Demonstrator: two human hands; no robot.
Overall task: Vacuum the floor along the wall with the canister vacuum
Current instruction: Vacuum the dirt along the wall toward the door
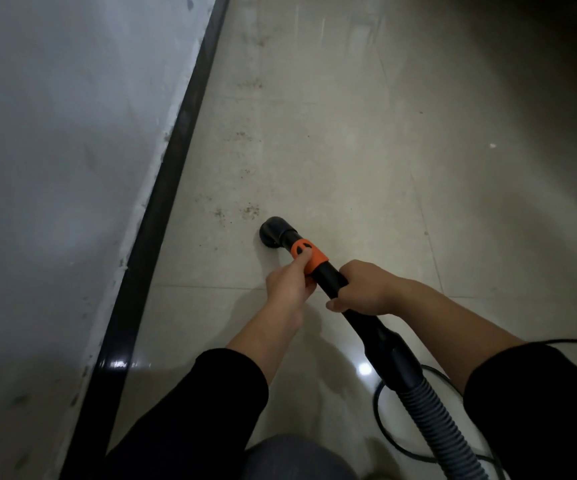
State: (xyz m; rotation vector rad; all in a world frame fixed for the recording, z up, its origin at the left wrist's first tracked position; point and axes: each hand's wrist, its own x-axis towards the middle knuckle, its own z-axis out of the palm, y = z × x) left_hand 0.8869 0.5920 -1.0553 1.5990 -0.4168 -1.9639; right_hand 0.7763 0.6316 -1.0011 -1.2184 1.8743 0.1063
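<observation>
Floor: pale glossy tiles (349,168) with thin joints, and a bright glint of light near the bottom.
Wall: a grey-white wall (55,133) on the left, with a black baseboard (172,168) running along its foot.
Dirt: brown specks (250,211) lie in patches near the baseboard, the nearest patch just ahead of the nozzle.
Nozzle: the round black nozzle (273,233) is down at the floor, near the baseboard but apart from it. It looks to be on the tile, though this angle makes that hard to judge.
Tube: a black tube (332,275) with an orange collar (306,254) right behind the nozzle.
Left hand: the left hand (289,284) grips the orange collar, fingers curled on it.
Right hand: the right hand (360,289) is wrapped round the tube just behind the collar, close beside the left.
Hose: a grey ribbed hose (432,417) runs off the tube to the lower right.
Cord: a black cord (384,427) loops on the tiles under the hose.
</observation>
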